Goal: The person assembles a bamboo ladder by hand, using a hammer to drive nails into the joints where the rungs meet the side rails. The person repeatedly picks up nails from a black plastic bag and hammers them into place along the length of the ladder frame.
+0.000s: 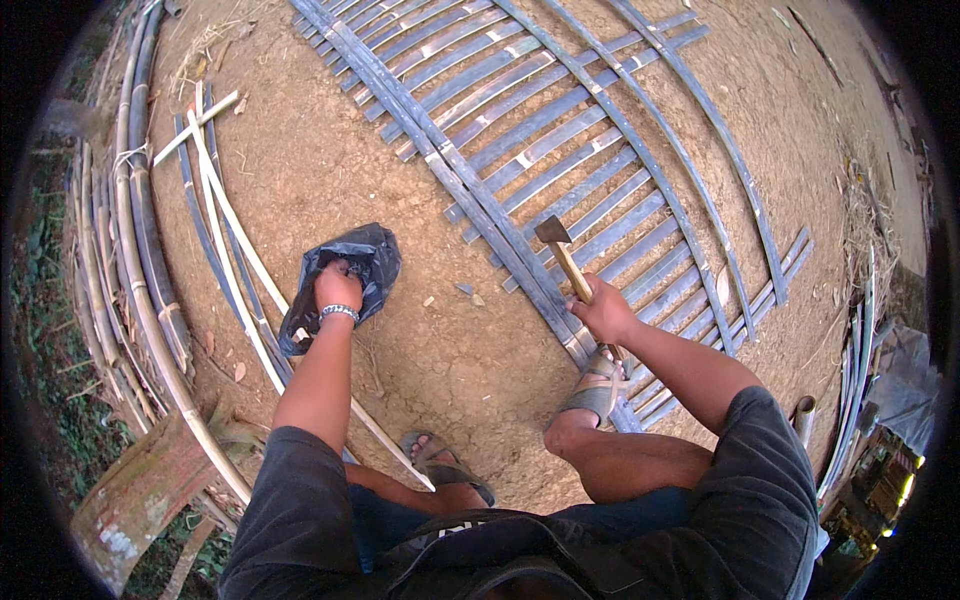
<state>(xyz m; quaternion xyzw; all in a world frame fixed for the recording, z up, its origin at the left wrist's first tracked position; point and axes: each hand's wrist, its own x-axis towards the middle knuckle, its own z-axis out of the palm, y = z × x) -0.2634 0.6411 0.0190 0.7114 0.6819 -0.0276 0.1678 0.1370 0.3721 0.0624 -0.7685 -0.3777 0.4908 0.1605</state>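
My left hand (338, 288), with a bracelet at its wrist, reaches into the mouth of a black plastic bag (376, 262). Its fingers are hidden by the bag's dark folds, so their grip does not show. In my right hand (603, 313) is a hatchet-like tool (553, 232), its dark metal head up and its pale wooden handle wrapped by my fingers. That hand is above the near edge of a large bamboo slat panel (585, 235) lying on the ground. My right sandalled foot (597, 388) rests on the panel's long edge rail.
Pale split bamboo strips (232, 225) lie left of the bag. Long bamboo poles (140, 250) stretch along the left side, near a thick log (160, 490). More thin strips (852, 385) and a grey sheet (905, 385) are at the right. Bare dirt (450, 370) lies between my feet.
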